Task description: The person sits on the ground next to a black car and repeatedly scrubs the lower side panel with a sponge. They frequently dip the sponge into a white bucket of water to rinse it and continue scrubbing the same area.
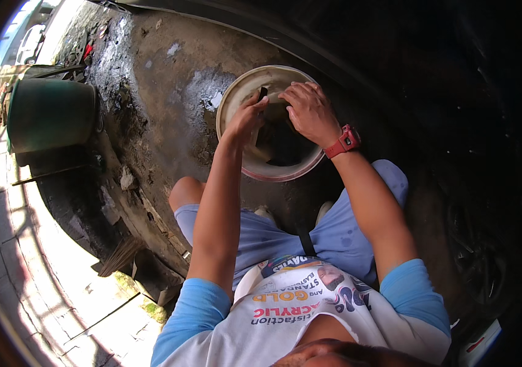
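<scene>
In front of my knees stands a round, pale plastic bucket (pixel 284 175), its inner wall stained and its bottom in dark shadow. My left hand (pixel 246 118) is over the bucket's left side, closed around a small object with a black end (pixel 263 93). That end sticks up past my thumb; the rest is hidden by my fingers or blurred. Over the right side of the opening is my right hand (pixel 312 112), back facing up, with fingers bent and thumb apart from them. Nothing shows between its thumb and fingers, though the palm is hidden. A red wristwatch (pixel 344 142) circles my right wrist.
Rough, stained concrete floor (pixel 164 105) surrounds the bucket. To the left stand a dark green drum (pixel 54 117) and, lower, a bundle of broom bristles (pixel 121 257) beside sunlit paving (pixel 40 293). A dark curved edge (pixel 261 27) passes beyond the bucket; deep shadow covers the right.
</scene>
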`<state>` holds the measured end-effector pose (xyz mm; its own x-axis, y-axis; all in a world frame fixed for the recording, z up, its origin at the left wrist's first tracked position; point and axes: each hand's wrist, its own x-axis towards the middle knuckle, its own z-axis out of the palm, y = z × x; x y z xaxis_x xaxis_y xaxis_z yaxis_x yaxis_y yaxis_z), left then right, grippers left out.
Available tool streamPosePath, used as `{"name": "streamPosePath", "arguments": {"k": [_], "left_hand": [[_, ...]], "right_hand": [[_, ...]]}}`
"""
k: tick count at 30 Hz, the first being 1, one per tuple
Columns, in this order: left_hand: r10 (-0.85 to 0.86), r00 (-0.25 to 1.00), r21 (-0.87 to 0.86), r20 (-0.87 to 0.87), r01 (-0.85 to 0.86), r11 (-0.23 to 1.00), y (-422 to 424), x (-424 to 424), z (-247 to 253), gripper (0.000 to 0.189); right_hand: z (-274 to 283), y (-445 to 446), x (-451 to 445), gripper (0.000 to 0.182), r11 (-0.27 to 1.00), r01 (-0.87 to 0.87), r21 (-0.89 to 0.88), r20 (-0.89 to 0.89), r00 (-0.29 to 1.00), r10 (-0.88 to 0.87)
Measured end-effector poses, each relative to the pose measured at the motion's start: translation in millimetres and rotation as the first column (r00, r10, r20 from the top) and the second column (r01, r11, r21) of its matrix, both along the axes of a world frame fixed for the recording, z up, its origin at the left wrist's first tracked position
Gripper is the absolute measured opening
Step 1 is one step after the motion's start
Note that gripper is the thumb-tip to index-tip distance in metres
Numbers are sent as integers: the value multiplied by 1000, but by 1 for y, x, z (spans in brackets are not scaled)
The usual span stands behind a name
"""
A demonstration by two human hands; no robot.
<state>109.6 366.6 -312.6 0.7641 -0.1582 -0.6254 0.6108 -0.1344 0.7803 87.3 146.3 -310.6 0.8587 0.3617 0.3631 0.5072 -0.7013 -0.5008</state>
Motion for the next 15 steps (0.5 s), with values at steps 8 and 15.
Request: {"name": "streamPosePath", "arguments": {"k": [8, 15], "left_hand": [[-547, 837, 888, 0, 251, 385, -22, 51, -189, 61], [-629, 771, 891, -94, 347, 293, -19, 26, -265, 62]], "right_hand": [[4, 4, 9, 15, 964, 10, 266, 81, 996, -33], [14, 7, 7, 18, 964, -22, 266, 128, 992, -13]]}}
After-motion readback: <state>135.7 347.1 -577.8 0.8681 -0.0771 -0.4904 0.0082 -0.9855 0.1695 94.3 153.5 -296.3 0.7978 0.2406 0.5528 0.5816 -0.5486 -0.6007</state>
